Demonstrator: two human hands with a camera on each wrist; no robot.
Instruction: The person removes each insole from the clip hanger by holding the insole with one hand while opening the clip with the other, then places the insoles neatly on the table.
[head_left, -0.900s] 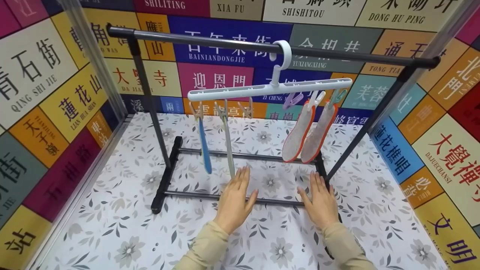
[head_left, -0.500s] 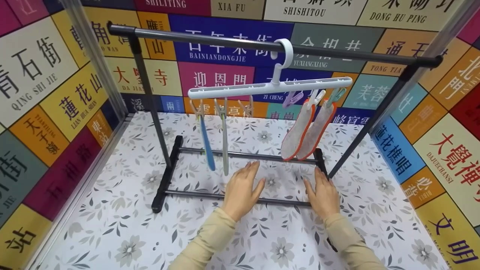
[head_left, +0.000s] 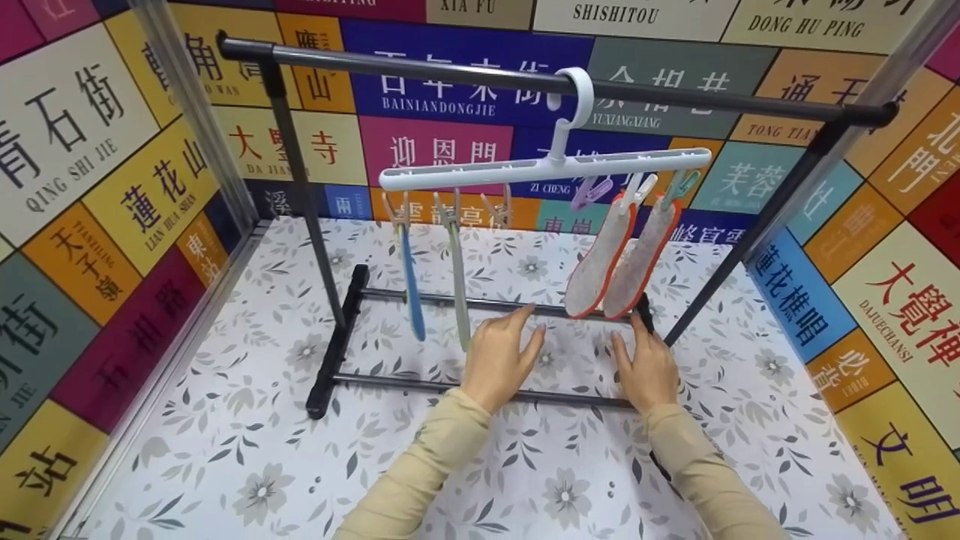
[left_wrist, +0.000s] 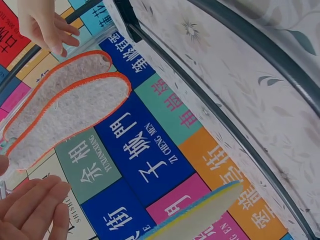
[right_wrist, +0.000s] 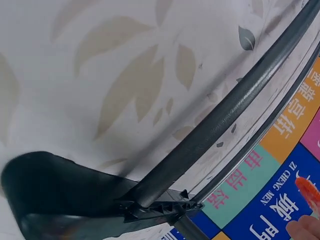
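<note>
My left hand (head_left: 496,361) is over the lower rack bars, fingers extended and holding nothing. To its right, my right hand (head_left: 649,369) is near the rack's right foot, just below two orange-edged, fuzzy grey insoles (head_left: 600,259). They hang from white and green clothespins (head_left: 681,187) on a white hanger (head_left: 480,174). From the hanger's left half dangle two thin insoles seen edge-on, a blue one (head_left: 411,289) and a grey-green one (head_left: 459,289). In the left wrist view, the orange-edged insole (left_wrist: 75,117) shows broadside beside the fingers (left_wrist: 37,210).
A black rack (head_left: 450,71) carries the hanger on its top bar. Its lower bars (head_left: 405,384) and feet (head_left: 337,352) lie on a flower-patterned tabletop (head_left: 262,480). Beige and purple clothespins (head_left: 592,193) hold nothing. Walls with coloured lettered panels (head_left: 465,45) enclose the table.
Both hands have moved forward, away from the body; the left has also shifted right, closer to the right hand. The hanging insoles sway slightly. The head view has tilted down a little.
</note>
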